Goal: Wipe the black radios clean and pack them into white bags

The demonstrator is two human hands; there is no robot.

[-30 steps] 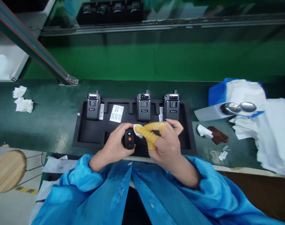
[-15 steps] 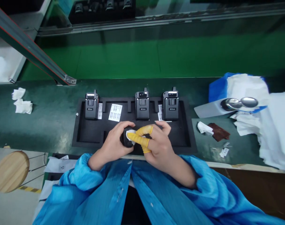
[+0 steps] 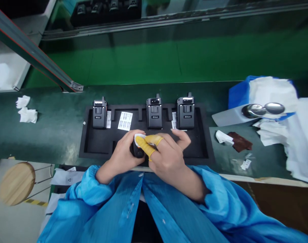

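My left hand [image 3: 125, 149] is wrapped around a small black two-way radio [image 3: 138, 152], held upright over the front of a black foam tray [image 3: 146, 106]. Yellow finger covers sit on fingers of my right hand [image 3: 166, 148], which presses a small white wipe [image 3: 138, 135] against the radio's top. My right thumb sticks out to the side. Three more radios stand in the tray: one at the left [image 3: 100, 114], one in the middle [image 3: 154, 113] and one at the right [image 3: 185, 112]. A white label sheet [image 3: 125, 120] lies in the slot between the left and middle ones.
At the right, a blue box [image 3: 236, 92] holds white wipes, with a metal-capped bottle [image 3: 252, 110] lying against it. A brown cloth [image 3: 241, 141] is nearby. Crumpled wipes [image 3: 27, 114] lie at the far left. A metal post [image 3: 42, 54] rises there, and a wooden stool [image 3: 17, 184] stands below.
My right fingers have moved the wipe up and slightly left over the radio's top. My left hand keeps its hold, and the view has shifted slightly.
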